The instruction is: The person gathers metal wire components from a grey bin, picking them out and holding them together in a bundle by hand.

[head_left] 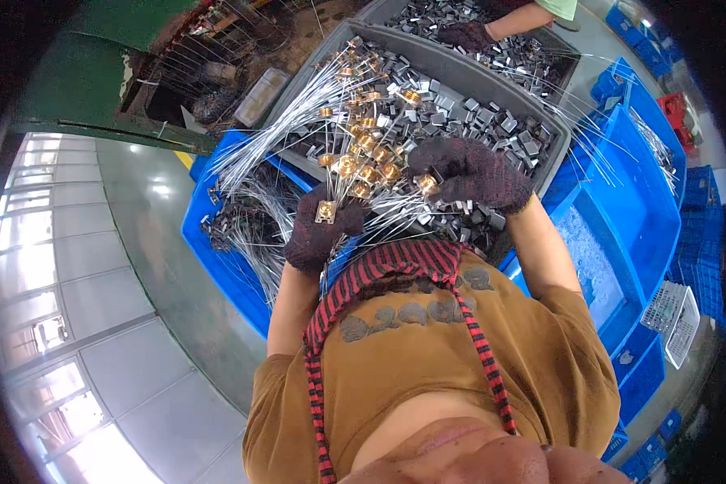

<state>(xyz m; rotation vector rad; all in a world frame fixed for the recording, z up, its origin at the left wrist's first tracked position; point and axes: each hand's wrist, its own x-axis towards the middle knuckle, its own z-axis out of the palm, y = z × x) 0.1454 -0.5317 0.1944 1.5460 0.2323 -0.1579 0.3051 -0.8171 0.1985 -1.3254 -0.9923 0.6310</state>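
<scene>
My left hand, in a dark knit glove, is closed around thin wire stems below the grey bin. A square metal piece with a brass-coloured round centre shows at its fingers. To the right, my right hand, gloved alike, has its thumb and fingers closed on another brass-coloured part. Between and beyond the hands lies a heap of brass-coloured coiled parts on long silvery wires. They rest over small grey metal pieces in the grey bin. The gloves hide parts of both grips.
A blue tub with tangled wire parts stands at the left. Blue bins are on the right, beside a white basket. Another person's gloved hand reaches into a second grey bin at the back. A clear box sits behind.
</scene>
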